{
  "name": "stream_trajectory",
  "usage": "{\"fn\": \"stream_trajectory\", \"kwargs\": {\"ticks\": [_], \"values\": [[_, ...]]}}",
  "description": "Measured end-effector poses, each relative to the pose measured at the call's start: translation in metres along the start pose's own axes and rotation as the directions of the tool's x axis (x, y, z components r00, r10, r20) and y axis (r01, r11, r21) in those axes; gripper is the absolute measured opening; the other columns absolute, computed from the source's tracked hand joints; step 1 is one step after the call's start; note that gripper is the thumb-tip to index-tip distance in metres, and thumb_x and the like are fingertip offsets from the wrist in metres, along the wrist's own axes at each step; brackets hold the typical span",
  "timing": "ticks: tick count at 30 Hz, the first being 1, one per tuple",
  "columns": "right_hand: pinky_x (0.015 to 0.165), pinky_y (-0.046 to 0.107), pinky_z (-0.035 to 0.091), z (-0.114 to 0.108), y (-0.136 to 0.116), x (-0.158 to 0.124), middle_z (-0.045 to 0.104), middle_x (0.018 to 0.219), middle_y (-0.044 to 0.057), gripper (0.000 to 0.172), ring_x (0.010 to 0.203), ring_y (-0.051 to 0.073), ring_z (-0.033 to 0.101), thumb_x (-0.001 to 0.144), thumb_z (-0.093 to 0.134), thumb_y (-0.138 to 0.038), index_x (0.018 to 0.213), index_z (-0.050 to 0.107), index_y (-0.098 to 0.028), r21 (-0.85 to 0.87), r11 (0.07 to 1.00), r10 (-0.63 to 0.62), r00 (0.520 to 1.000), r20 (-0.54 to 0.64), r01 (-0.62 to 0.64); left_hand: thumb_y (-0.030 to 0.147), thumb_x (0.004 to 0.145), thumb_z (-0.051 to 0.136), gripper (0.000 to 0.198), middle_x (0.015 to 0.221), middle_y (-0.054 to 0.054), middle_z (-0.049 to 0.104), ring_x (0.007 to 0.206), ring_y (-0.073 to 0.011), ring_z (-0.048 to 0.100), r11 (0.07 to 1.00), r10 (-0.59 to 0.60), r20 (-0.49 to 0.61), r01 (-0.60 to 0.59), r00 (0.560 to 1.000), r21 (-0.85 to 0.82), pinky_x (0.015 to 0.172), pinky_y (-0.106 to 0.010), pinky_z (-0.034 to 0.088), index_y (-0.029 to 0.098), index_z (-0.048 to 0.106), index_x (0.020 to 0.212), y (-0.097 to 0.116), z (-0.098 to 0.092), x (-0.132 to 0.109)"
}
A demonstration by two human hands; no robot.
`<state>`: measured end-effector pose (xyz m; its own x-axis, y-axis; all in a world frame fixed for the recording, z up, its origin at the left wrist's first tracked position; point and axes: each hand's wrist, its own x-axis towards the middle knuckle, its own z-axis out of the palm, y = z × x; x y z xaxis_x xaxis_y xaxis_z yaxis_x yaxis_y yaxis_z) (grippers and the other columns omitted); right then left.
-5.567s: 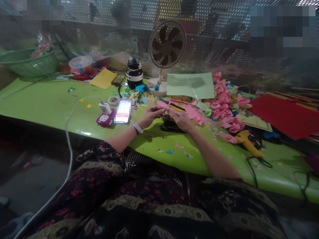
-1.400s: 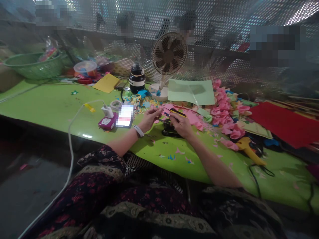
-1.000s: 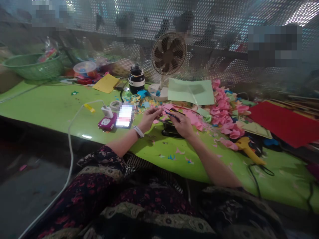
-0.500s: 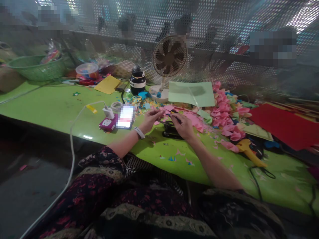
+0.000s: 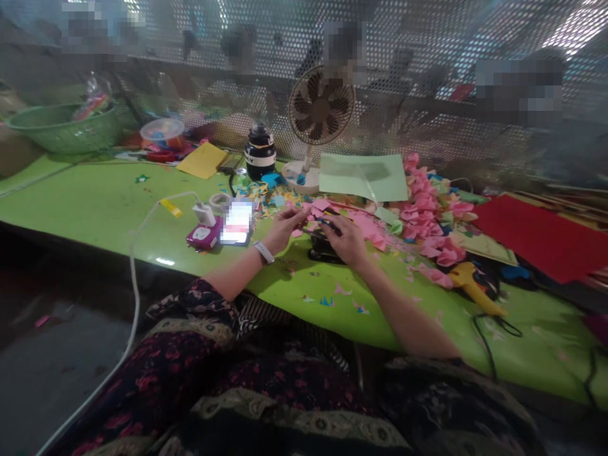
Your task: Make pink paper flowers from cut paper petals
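My left hand (image 5: 284,227), with a white band on its wrist, pinches a small pink paper piece (image 5: 304,211) over the green table (image 5: 95,202). My right hand (image 5: 346,239) is closed around a dark scissors-like tool (image 5: 323,221) whose tip meets the pink piece. Both hands hover just above a black object (image 5: 323,253) lying on the table. Pink paper sheets (image 5: 368,227) and scraps lie right behind the hands.
A lit phone (image 5: 236,223) on a pink device (image 5: 202,235) with a white charger cable sits left of my hands. Behind stand a small fan (image 5: 320,111), a black jar (image 5: 259,152), a green sheet (image 5: 363,177), pink paper flowers (image 5: 427,209). A yellow glue gun (image 5: 472,285), red paper (image 5: 541,234), and green basket (image 5: 61,126) lie around.
The yellow-and-black tool seen earlier in my right hand has dropped lower and now shows only its dark tip. Both hands stay close together at the pink piece.
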<state>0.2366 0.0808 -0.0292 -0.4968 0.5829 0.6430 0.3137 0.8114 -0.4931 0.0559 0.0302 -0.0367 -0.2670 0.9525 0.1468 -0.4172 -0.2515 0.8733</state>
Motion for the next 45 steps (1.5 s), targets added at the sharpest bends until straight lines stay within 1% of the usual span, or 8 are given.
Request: {"fn": "stream_trajectory", "kwargs": {"ticks": [6,16,20,25,32,38,42,45], "values": [[0.096,0.041,0.059,-0.0004,0.0072,0.0012,0.080,0.109,0.009,0.039,0.104,0.026,0.074,0.101,0.051,-0.053,0.106,0.079,-0.025,-0.018,0.999,0.032,0.999,-0.001,-0.032,0.048,0.060,0.095,0.040,0.062,0.003,0.063,0.056,-0.0060,0.052,1.000,0.031,0.041,-0.031,0.999,0.000,0.056,-0.022,0.041,0.017,0.071,0.069,-0.0008,0.0014,-0.0001],[0.085,0.038,0.060,-0.0021,0.0016,0.0017,0.080,0.099,0.008,0.043,0.090,0.025,0.075,0.101,0.049,-0.054,0.102,0.078,-0.022,0.065,0.994,0.083,0.994,0.075,-0.088,0.041,0.056,0.098,0.037,0.066,0.002,0.066,0.060,-0.0078,0.057,0.997,-0.078,-0.025,0.078,0.997,-0.021,0.056,-0.022,0.044,0.018,0.072,0.070,0.0020,0.0006,-0.0006],[0.086,0.040,0.059,0.0004,0.0005,-0.0004,0.078,0.110,0.011,0.039,0.093,0.027,0.074,0.097,0.059,-0.053,0.113,0.075,-0.021,0.008,0.999,0.053,0.998,0.045,-0.053,0.046,0.057,0.096,0.041,0.058,0.004,0.059,0.054,-0.0057,0.051,1.000,-0.028,-0.010,0.028,1.000,-0.001,0.053,-0.021,0.040,0.017,0.067,0.063,0.0011,0.0009,-0.0002],[0.093,0.042,0.059,0.0037,0.0031,-0.0014,0.079,0.108,0.010,0.037,0.102,0.028,0.074,0.101,0.053,-0.051,0.107,0.078,-0.025,-0.033,0.999,0.017,0.999,0.029,-0.016,0.047,0.059,0.096,0.040,0.062,0.004,0.062,0.056,-0.0057,0.053,1.000,0.013,-0.007,-0.013,1.000,-0.022,0.054,-0.020,0.041,0.017,0.070,0.067,-0.0014,0.0007,-0.0004],[0.089,0.041,0.060,0.0024,0.0068,0.0003,0.080,0.104,0.010,0.048,0.097,0.027,0.075,0.100,0.049,-0.060,0.105,0.080,-0.024,0.037,0.997,0.062,0.997,0.051,-0.064,0.040,0.062,0.095,0.033,0.067,0.002,0.066,0.061,-0.0077,0.059,0.998,-0.059,-0.043,0.059,0.997,-0.012,0.058,-0.022,0.044,0.018,0.072,0.072,0.0012,0.0019,-0.0024],[0.083,0.039,0.059,0.0019,0.0041,0.0010,0.079,0.096,0.009,0.053,0.088,0.025,0.073,0.100,0.046,-0.064,0.103,0.079,-0.023,0.069,0.995,0.067,0.996,0.067,-0.071,0.039,0.060,0.096,0.033,0.065,0.003,0.064,0.060,-0.0077,0.057,0.998,-0.049,-0.037,0.048,0.998,-0.032,0.058,-0.023,0.044,0.019,0.072,0.070,0.0016,0.0014,-0.0012],[0.075,0.037,0.058,0.0014,0.0007,-0.0002,0.077,0.094,0.009,0.047,0.078,0.023,0.071,0.096,0.056,-0.062,0.113,0.076,-0.022,0.025,0.997,0.070,0.996,0.056,-0.072,0.047,0.058,0.095,0.042,0.058,0.004,0.058,0.056,-0.0062,0.050,1.000,0.023,-0.013,-0.023,1.000,-0.008,0.055,-0.022,0.039,0.018,0.066,0.061,0.0008,0.0001,-0.0001],[0.081,0.037,0.057,0.0007,0.0003,-0.0009,0.078,0.100,0.008,0.037,0.088,0.024,0.072,0.100,0.054,-0.053,0.106,0.077,-0.025,0.012,1.000,0.015,1.000,0.008,-0.015,0.050,0.058,0.095,0.042,0.061,0.003,0.061,0.058,-0.0069,0.051,0.999,0.030,-0.013,-0.030,0.999,0.026,0.056,-0.022,0.038,0.018,0.068,0.064,0.0009,0.0003,-0.0003]]}}
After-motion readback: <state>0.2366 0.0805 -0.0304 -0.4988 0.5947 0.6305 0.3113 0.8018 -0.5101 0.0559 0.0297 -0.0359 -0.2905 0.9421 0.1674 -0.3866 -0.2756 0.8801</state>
